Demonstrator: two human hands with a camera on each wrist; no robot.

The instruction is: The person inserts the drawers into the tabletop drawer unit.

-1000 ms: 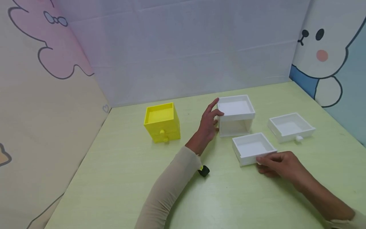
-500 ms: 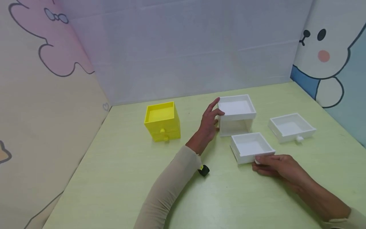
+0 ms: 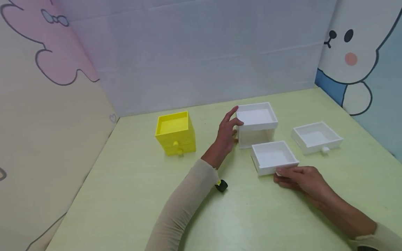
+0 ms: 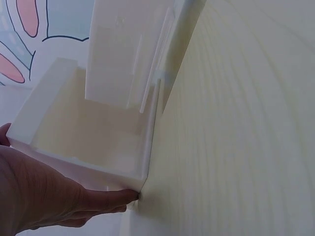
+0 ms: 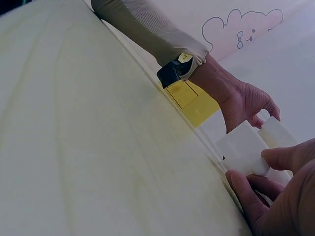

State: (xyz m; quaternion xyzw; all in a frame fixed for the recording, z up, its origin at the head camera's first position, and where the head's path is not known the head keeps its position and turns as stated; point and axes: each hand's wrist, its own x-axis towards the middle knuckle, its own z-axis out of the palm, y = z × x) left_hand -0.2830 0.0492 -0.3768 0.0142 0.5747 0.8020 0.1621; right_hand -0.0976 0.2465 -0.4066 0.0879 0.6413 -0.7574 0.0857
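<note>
Closer to the white cabinet (image 3: 259, 126) than in the earlier frame, the near white drawer (image 3: 272, 155) has moved with your right grip (image 3: 299, 177), and it stands a little squarer to the bay (image 3: 251, 137). You have that grip clamped on the drawer's front wall, thumb (image 5: 278, 160) above and fingers beneath. Your left grip (image 3: 225, 134) holds the cabinet by its left side, with fingertips over the top rim and one low beside the desk (image 3: 132, 195).

Right now the drawer is just in front of the bay; you cannot tell from these views whether its back edge has entered, or whether its underside touches the desk. Judging by the layout, the step in hand is fitting the drawer into the bay, and it sits a little to the right. So ease it left, bring its sides parallel to the bay walls, and keep it level before you push. Press gently, let your left grip brace against the shove, and back off if a corner catches. Leave the second white drawer (image 3: 315, 137), at the right, where it is.
</note>
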